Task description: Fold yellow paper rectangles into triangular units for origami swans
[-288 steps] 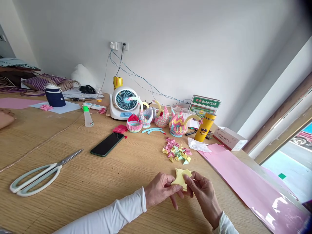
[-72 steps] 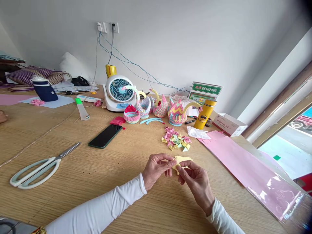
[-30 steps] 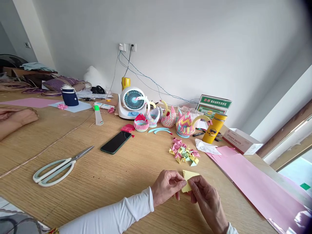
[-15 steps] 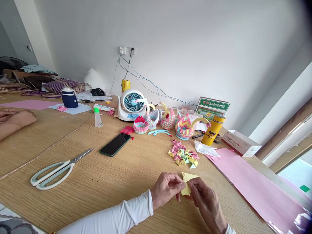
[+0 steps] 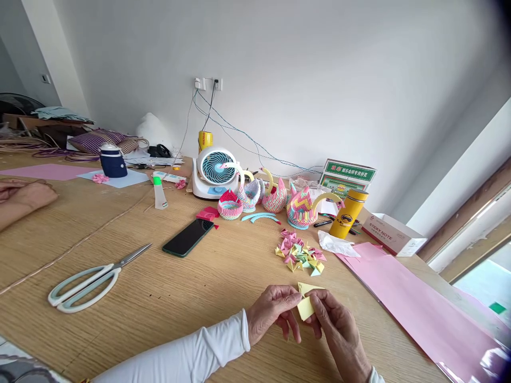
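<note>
Over the near right part of the table, a small folded piece of yellow paper is between my hands. My right hand pinches its right side between thumb and fingers. The thumb and forefinger of my left hand close at its left edge, while the lower fingers hang loosely apart. Just behind it shows more yellow paper, partly covered; whether it lies on the table I cannot tell. Beyond my hands lies a pile of folded pink, yellow and green paper triangles.
Scissors and a phone lie to the left. Several paper swans stand before a small fan. At the right are a yellow flask, a sticky note box and pink sheets. Another person's hand rests far left.
The yellow paper in my hands has turned and now shows a smaller folded face. My left thumb has shifted to its edge, and the lower left fingers have spread downward.
</note>
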`<state>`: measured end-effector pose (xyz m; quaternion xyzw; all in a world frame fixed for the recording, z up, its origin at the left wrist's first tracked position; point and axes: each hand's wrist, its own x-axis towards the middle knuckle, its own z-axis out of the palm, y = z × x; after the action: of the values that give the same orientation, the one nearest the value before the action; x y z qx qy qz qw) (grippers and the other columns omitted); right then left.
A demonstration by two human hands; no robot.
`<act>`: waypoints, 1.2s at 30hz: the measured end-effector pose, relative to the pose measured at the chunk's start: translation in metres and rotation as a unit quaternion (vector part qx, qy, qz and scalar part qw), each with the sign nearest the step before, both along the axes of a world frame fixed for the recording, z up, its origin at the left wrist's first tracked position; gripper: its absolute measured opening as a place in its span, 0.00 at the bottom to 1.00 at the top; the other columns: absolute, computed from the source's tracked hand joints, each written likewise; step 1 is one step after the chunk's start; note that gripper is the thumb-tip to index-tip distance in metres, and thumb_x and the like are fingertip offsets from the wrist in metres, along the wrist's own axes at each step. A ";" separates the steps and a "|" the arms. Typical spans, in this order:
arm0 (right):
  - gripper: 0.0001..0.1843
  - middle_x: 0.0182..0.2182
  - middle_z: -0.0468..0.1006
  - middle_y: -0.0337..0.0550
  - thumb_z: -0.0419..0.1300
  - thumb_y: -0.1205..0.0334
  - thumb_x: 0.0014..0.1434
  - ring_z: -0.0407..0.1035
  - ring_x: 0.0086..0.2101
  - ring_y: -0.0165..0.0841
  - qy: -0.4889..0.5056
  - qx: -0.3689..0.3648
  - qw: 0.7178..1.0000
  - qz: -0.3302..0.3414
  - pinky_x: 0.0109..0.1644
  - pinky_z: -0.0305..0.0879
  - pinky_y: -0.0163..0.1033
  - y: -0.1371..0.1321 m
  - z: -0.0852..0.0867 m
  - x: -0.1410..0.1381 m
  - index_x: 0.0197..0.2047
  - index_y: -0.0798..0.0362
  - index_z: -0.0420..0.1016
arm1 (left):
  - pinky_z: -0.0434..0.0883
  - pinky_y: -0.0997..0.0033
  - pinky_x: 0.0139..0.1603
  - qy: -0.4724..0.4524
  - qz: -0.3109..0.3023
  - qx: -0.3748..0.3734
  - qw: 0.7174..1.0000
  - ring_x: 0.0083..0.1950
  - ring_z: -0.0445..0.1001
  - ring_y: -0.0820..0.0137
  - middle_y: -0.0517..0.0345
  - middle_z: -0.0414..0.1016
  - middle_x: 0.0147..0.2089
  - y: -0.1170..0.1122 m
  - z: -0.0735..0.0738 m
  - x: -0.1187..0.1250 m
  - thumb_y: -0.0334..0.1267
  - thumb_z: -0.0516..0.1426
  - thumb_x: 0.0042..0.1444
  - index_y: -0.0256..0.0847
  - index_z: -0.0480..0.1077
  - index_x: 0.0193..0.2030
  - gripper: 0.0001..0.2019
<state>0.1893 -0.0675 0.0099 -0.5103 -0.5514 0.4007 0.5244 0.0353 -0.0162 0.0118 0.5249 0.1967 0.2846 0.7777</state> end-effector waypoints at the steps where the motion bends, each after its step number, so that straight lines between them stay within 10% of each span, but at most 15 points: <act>1: 0.18 0.19 0.67 0.37 0.55 0.45 0.59 0.58 0.18 0.26 0.008 -0.001 1.000 0.000 0.20 0.56 0.31 0.000 0.001 -0.001 0.33 0.53 0.71 | 0.60 0.82 0.14 -0.002 -0.006 -0.007 1.000 0.20 0.72 0.76 0.57 0.72 0.30 0.000 0.000 0.000 0.53 0.55 0.54 0.35 0.66 0.34 0.19; 36: 0.15 0.22 0.70 0.37 0.57 0.48 0.59 0.58 0.18 0.25 0.017 0.005 1.000 0.012 0.18 0.55 0.29 0.004 -0.011 0.000 0.41 0.51 0.69 | 0.63 0.83 0.15 0.011 0.013 0.064 0.998 0.19 0.72 0.77 0.54 0.72 0.35 0.001 -0.010 0.001 0.48 0.60 0.51 0.35 0.63 0.43 0.20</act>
<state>0.1895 -0.0636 -0.0006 -0.4944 -0.5505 0.4130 0.5310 0.0364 -0.0156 0.0020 0.5739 0.1933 0.3006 0.7368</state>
